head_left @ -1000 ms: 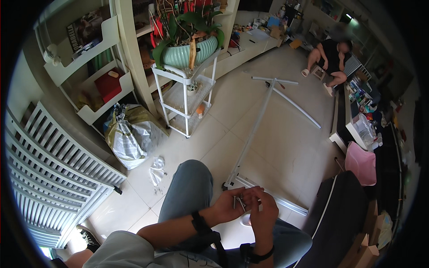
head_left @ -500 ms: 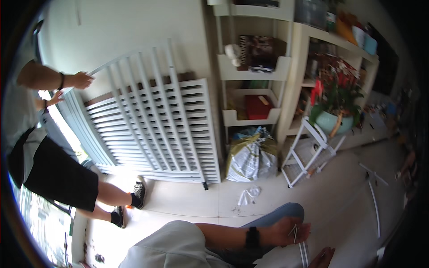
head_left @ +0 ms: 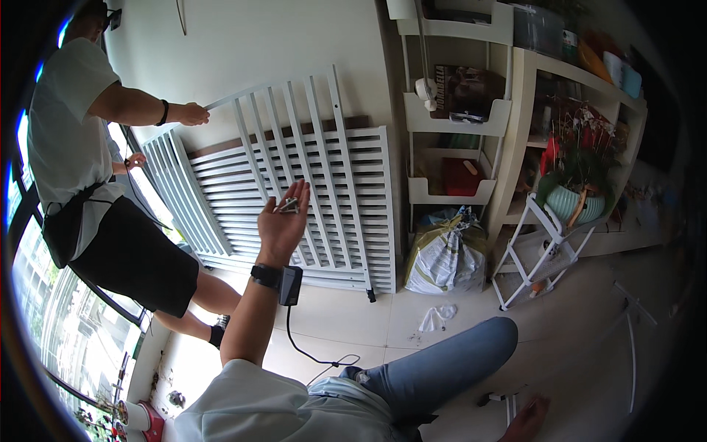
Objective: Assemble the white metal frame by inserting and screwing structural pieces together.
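My left hand [head_left: 282, 225] is raised palm up in front of the slatted panels, holding a few small metal screws [head_left: 289, 206] across the palm and fingers. Its wrist carries a black strap and a small black box [head_left: 290, 286] with a cable running down from it. Low at the bottom right is my right hand [head_left: 532, 418], dim and smeared, beside a white bar with a dark end [head_left: 503, 398]. Whether it touches the bar cannot be made out.
A co-worker [head_left: 81, 140] stands at the left, hands at a pale slatted frame [head_left: 276, 107] leaning on the wall with other panels. Shelves [head_left: 456, 118], a stuffed bag [head_left: 445, 254], a white step stand [head_left: 526, 258] with a potted plant [head_left: 574, 202] and thin white rods [head_left: 632, 353] lie beyond.
My left hand has swung up and left with the screws, from low near my knee to in front of the panels. My view has shifted left; the co-worker still reaches toward the frame.
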Motion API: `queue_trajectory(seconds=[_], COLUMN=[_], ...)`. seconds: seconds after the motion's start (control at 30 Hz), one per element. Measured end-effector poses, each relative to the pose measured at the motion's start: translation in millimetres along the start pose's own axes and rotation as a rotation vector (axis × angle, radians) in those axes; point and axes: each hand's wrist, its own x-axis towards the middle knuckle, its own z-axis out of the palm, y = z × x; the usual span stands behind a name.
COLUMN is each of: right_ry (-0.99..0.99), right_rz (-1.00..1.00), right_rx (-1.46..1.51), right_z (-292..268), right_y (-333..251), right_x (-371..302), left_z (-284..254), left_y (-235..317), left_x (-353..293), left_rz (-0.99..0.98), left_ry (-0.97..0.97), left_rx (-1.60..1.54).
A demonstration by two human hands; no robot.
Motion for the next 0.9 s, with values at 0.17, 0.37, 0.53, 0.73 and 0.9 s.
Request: queue_trajectory(seconds=[0.17, 0.37, 0.53, 0.73, 0.9], right_ry=[-0.012, -0.06, -0.024, -0.04, -0.03], right_rz=[0.056, 0.071, 0.023, -0.01, 0.028], right_rx=[0.031, -0.044, -0.016, -0.007, -0.113], right_z=[-17.3, -20.7, -18.3, -18.4, -15.4], right_y=[-8.4, -26.9, -21.6, -29.7, -4.7], right_x=[-7.7, -21.0, -27.2, -25.8, -30.4], left_z=[9.6, -7.8, -16.6, -16.5, -10.2], left_y=[19.9, 13.4, 9.2, 7.2, -7.9], left_x=[-8.9, -1.1, 5.8, 3.1, 2.5], left_rz=[0.088, 0.035, 0.023, 0.025, 0.025], left_ry=[0.006, 0.008, 0.055, 0.045, 0.054], left_rx=[0.031, -0.074, -0.18, -0.194, -0.2])
